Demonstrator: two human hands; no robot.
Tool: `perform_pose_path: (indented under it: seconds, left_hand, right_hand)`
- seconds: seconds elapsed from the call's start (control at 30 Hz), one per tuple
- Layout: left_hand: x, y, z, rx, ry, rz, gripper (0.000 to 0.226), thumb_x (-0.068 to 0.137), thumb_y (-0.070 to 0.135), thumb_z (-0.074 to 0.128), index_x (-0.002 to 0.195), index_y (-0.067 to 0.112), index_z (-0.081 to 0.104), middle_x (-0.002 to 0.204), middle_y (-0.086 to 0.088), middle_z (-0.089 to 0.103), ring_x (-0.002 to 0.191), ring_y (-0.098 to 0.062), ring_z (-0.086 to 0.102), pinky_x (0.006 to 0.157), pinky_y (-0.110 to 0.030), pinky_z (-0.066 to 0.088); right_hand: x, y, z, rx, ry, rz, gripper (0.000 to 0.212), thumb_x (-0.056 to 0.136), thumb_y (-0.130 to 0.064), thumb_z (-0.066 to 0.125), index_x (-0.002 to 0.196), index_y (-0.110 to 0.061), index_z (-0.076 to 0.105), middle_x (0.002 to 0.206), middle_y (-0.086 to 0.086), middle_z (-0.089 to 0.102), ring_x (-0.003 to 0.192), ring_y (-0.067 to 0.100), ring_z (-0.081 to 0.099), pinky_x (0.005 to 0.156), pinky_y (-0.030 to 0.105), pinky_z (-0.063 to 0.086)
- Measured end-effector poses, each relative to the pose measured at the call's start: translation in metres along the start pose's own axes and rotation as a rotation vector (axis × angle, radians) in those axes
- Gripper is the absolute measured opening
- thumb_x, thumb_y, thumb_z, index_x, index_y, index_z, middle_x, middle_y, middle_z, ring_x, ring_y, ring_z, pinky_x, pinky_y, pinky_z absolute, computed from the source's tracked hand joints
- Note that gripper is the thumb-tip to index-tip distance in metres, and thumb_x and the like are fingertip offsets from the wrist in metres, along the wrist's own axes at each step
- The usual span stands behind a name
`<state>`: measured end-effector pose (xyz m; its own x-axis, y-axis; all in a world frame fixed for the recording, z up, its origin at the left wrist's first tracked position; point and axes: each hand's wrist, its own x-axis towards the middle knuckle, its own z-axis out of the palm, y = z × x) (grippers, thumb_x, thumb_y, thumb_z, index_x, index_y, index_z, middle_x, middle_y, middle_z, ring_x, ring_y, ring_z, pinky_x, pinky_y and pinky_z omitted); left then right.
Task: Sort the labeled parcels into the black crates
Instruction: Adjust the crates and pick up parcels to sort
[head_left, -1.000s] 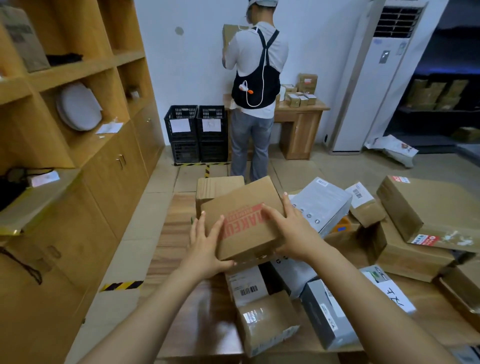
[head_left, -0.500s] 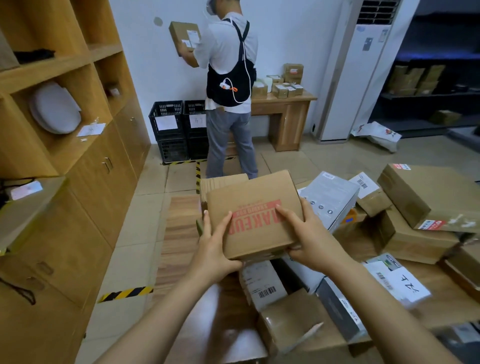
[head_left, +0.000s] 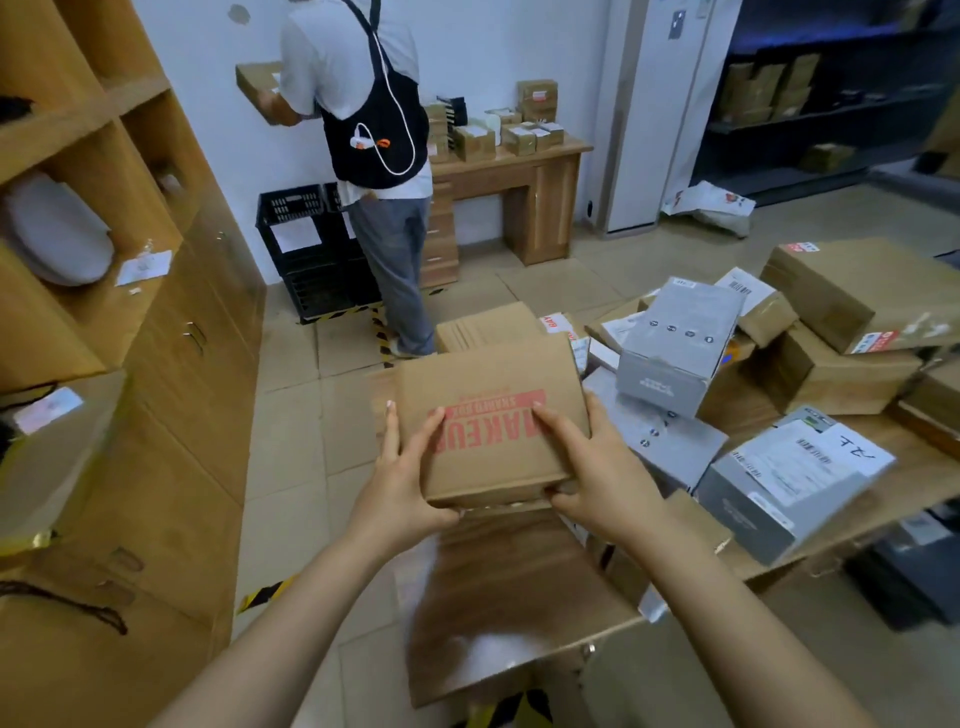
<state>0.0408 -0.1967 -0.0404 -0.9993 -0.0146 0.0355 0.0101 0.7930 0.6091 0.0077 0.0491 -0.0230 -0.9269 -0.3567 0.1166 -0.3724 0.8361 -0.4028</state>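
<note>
many parcels (head_left: 675, 338) on wooden table (head_left: 509, 587)

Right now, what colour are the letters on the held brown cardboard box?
Red letters; head view.

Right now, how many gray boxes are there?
3. The top gray box rests on the pile; the flat gray box lies below it, right of the held parcel; the labeled gray box sits farthest right. More may hide under cardboard.

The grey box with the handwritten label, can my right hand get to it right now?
Probably, once freed: the right hand and left hand both grip the brown parcel. The grey box lies uncovered just right of that hand.
</note>
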Motion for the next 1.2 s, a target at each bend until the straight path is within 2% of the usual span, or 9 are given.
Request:
perform_pose_path:
  seconds: [0.07, 0.2, 0.33, 0.5, 0.63, 0.73, 0.87, 1.07, 1.2]
  left_hand:
    - [-0.012, -0.013, -0.006, 0.008, -0.023, -0.003, 0.118, 0.062, 0.034, 0.087, 0.148, 0.053, 0.009, 0.157, 0.007, -0.030, 0.143, -0.027, 0.028, 0.096, -0.032, 0.044]
    - [-0.036, -0.032, -0.011, 0.018, -0.080, -0.030, 0.119, 0.062, 0.037, 0.088, 0.148, 0.052, 0.007, 0.157, 0.005, -0.030, 0.143, -0.028, 0.027, 0.098, -0.032, 0.044]
    - [-0.057, -0.043, -0.008, 0.017, -0.118, -0.083, 0.120, 0.062, 0.039, 0.089, 0.149, 0.051, 0.007, 0.157, 0.005, -0.030, 0.144, -0.027, 0.027, 0.099, -0.031, 0.043]
    - [-0.084, -0.050, 0.005, 0.030, -0.135, -0.158, 0.118, 0.063, 0.029, 0.087, 0.147, 0.054, 0.008, 0.156, 0.010, -0.030, 0.138, -0.026, 0.037, 0.087, -0.032, 0.053]
    - [-0.095, -0.054, 0.012, -0.002, -0.128, -0.170, 0.117, 0.065, 0.021, 0.085, 0.147, 0.054, 0.009, 0.157, 0.010, -0.029, 0.139, -0.026, 0.036, 0.084, -0.028, 0.053]
    - [-0.100, -0.061, 0.012, -0.014, -0.140, -0.158, 0.117, 0.065, 0.022, 0.086, 0.148, 0.053, 0.009, 0.157, 0.009, -0.028, 0.140, -0.026, 0.034, 0.084, -0.026, 0.050]
    - [-0.093, -0.078, 0.007, -0.007, -0.209, -0.129, 0.116, 0.064, 0.025, 0.087, 0.148, 0.053, 0.012, 0.156, 0.012, -0.029, 0.139, -0.025, 0.036, 0.086, -0.028, 0.052]
    - [-0.071, -0.103, 0.000, -0.060, -0.326, -0.047, 0.100, 0.066, 0.025, 0.082, 0.147, 0.047, 0.027, 0.157, 0.020, -0.019, 0.137, -0.018, 0.036, 0.085, -0.030, 0.054]
    - [-0.052, -0.115, -0.011, -0.086, -0.329, 0.042, 0.091, 0.069, 0.031, 0.082, 0.146, 0.040, 0.034, 0.160, 0.018, -0.003, 0.141, -0.013, 0.030, 0.093, -0.026, 0.045]
  right_hand:
    - [-0.010, -0.015, 0.011, 0.003, -0.011, 0.021, 0.096, 0.075, -0.028, 0.074, 0.148, -0.045, 0.016, 0.159, 0.010, -0.003, 0.136, 0.033, 0.032, 0.094, 0.039, 0.050]
    - [-0.028, -0.032, 0.031, 0.018, -0.049, 0.041, 0.095, 0.074, -0.027, 0.074, 0.147, -0.047, 0.017, 0.160, 0.008, -0.007, 0.136, 0.030, 0.032, 0.089, 0.038, 0.051]
    - [-0.040, -0.037, 0.047, 0.052, -0.100, 0.045, 0.094, 0.073, -0.028, 0.075, 0.147, -0.046, 0.020, 0.160, 0.010, -0.004, 0.137, 0.030, 0.032, 0.094, 0.036, 0.048]
    - [-0.058, -0.038, 0.065, 0.075, -0.153, 0.047, 0.095, 0.074, -0.028, 0.075, 0.145, -0.049, 0.015, 0.160, 0.007, -0.004, 0.141, 0.029, 0.027, 0.101, 0.041, 0.045]
    - [-0.071, -0.041, 0.077, 0.068, -0.133, 0.054, 0.096, 0.075, -0.026, 0.075, 0.144, -0.050, 0.013, 0.160, 0.005, -0.009, 0.139, 0.030, 0.029, 0.099, 0.041, 0.048]
    - [-0.080, -0.046, 0.085, 0.075, -0.138, 0.103, 0.097, 0.074, -0.027, 0.075, 0.142, -0.054, 0.011, 0.160, 0.001, -0.012, 0.141, 0.031, 0.025, 0.104, 0.044, 0.043]
    - [-0.083, -0.055, 0.095, 0.144, -0.150, 0.156, 0.093, 0.075, -0.026, 0.074, 0.146, -0.048, 0.018, 0.161, 0.002, -0.010, 0.144, 0.027, 0.020, 0.109, 0.035, 0.034]
    - [-0.083, -0.067, 0.108, 0.249, -0.126, 0.320, 0.093, 0.070, -0.029, 0.078, 0.147, -0.037, 0.026, 0.157, -0.002, 0.012, 0.134, 0.019, 0.031, 0.095, 0.025, 0.037]
    - [-0.079, -0.075, 0.109, 0.364, -0.047, 0.428, 0.098, 0.066, -0.028, 0.085, 0.146, -0.036, 0.029, 0.148, -0.002, 0.028, 0.130, 0.013, 0.034, 0.098, 0.021, 0.032]
